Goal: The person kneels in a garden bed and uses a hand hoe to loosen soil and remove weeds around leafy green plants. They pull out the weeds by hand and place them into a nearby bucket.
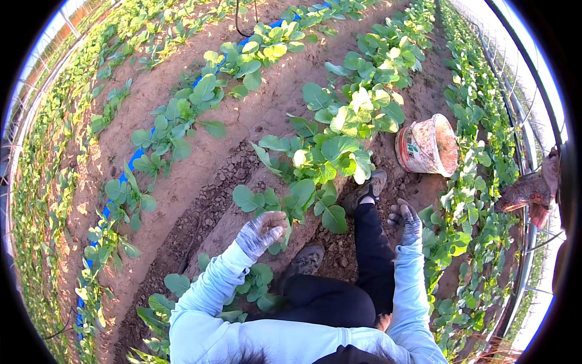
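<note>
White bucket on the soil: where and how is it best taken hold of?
Probably grip the bucket by its near rim, the right hand coming from the near side, thumb inside: the mouth opens rightward in view, leaving that edge exposed, while leafy plants crowd its right side.

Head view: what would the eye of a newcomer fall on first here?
Probably the stained bucket, tilted, right of centre. Next, the bright blue strip along the plants at left. Then the left hand by the middle leafy row, and the right hand below the bucket in the picture.
</note>
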`<control>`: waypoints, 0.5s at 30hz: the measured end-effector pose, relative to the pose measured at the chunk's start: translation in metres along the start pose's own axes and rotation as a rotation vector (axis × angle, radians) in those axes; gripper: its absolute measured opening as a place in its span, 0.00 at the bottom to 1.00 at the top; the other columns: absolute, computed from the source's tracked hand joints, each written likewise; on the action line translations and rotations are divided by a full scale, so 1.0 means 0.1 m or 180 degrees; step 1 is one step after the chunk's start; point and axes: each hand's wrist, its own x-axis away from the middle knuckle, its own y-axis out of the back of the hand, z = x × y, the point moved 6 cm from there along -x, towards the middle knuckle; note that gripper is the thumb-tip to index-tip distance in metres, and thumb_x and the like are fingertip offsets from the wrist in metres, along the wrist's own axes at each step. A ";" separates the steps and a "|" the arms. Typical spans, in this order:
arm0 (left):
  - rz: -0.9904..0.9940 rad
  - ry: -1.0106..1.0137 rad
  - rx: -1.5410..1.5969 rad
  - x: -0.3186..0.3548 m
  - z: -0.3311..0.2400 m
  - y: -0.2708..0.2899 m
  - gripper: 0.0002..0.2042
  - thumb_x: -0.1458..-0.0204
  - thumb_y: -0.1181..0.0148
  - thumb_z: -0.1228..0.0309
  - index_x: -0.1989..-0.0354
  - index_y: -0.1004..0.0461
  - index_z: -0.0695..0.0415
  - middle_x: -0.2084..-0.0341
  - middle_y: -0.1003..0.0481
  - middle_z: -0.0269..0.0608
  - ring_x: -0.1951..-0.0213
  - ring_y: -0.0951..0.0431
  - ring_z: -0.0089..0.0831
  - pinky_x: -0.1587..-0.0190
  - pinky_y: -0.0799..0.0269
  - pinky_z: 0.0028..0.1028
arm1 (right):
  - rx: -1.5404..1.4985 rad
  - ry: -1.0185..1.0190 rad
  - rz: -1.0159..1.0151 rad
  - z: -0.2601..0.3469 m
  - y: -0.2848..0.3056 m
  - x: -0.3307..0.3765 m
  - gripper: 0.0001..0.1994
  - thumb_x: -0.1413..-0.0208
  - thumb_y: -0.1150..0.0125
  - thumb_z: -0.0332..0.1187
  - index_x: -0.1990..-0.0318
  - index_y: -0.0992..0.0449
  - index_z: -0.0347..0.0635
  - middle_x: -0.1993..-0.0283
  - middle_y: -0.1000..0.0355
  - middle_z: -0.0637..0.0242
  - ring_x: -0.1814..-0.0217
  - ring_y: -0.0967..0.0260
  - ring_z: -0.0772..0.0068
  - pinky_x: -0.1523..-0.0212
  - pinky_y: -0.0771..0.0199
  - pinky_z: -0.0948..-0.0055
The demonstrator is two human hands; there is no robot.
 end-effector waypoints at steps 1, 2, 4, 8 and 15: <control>-0.0106 -0.0008 0.0009 0.05 0.03 0.09 0.20 0.48 0.47 0.72 0.47 0.40 0.61 0.59 0.32 0.45 0.60 0.29 0.29 0.56 0.31 0.29 | -0.0053 0.0034 -0.0088 0.03 0.01 0.00 0.16 0.47 0.45 0.35 0.52 0.32 0.38 0.67 0.28 0.65 0.72 0.31 0.75 0.72 0.27 0.75; -0.0246 -0.0007 -0.0037 0.13 0.06 0.21 0.20 0.48 0.47 0.72 0.47 0.40 0.60 0.59 0.32 0.45 0.60 0.29 0.29 0.56 0.31 0.29 | 0.0112 0.0053 -0.0051 0.00 0.00 -0.03 0.15 0.46 0.46 0.35 0.52 0.32 0.39 0.67 0.28 0.65 0.72 0.31 0.75 0.72 0.26 0.76; -0.0450 0.0008 -0.0113 0.22 0.08 0.40 0.19 0.48 0.47 0.72 0.48 0.40 0.60 0.59 0.32 0.45 0.60 0.29 0.29 0.57 0.30 0.29 | 0.0447 0.0126 -0.0049 -0.09 0.13 -0.08 0.15 0.46 0.47 0.34 0.52 0.32 0.39 0.67 0.28 0.65 0.73 0.31 0.76 0.73 0.26 0.77; -0.1169 0.0098 -0.0343 0.52 0.18 0.98 0.16 0.48 0.47 0.71 0.50 0.37 0.59 0.61 0.30 0.42 0.60 0.29 0.27 0.59 0.29 0.27 | 0.0644 0.0026 0.0187 -0.21 0.03 -0.12 0.13 0.45 0.48 0.32 0.53 0.32 0.37 0.68 0.28 0.64 0.75 0.31 0.76 0.74 0.26 0.78; -0.2718 0.1090 -0.2037 0.95 0.66 2.78 0.11 0.50 0.45 0.73 0.57 0.31 0.58 0.71 0.27 0.35 0.71 0.27 0.27 0.67 0.30 0.25 | 0.1131 0.0064 0.0141 -0.26 0.02 -0.07 0.15 0.45 0.47 0.35 0.52 0.31 0.37 0.67 0.29 0.67 0.73 0.33 0.80 0.73 0.28 0.83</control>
